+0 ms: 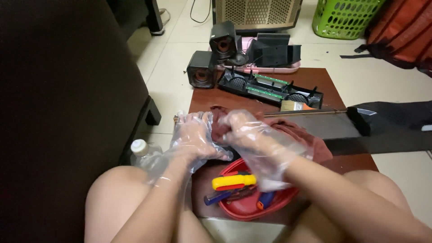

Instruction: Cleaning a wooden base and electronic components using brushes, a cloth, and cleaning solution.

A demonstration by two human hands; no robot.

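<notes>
Both hands wear loose, clear plastic gloves and work on a crumpled dark red cloth (pixel 310 139) that lies on the low brown wooden bench (pixel 324 81). The left hand (pixel 194 137) lies flat, fingers spread and pressing down at the cloth's left edge, its grip wide and closed on nothing. The right hand (pixel 252 135) is bunched over the cloth just beside it, fingers curled into the fabric, its grip holding a fold of the cloth. Right below the hands, at the near edge of the bench, sits a round red plastic tray (pixel 245 209) with a yellow-handled screwdriver (pixel 233 181) and blue-handled tools (pixel 265 200) in it. A long black flat panel (pixel 342 126) runs from under the cloth toward the right. Farther back on the bench lies an opened black plastic casing with green circuit boards (pixel 270 87), and a small paintbrush (pixel 294 106) lies near it. Two small black speakers (pixel 211 56) stand at the far left corner. A clear plastic bottle with a white cap (pixel 141 150) stands on the floor by the left knee.
</notes>
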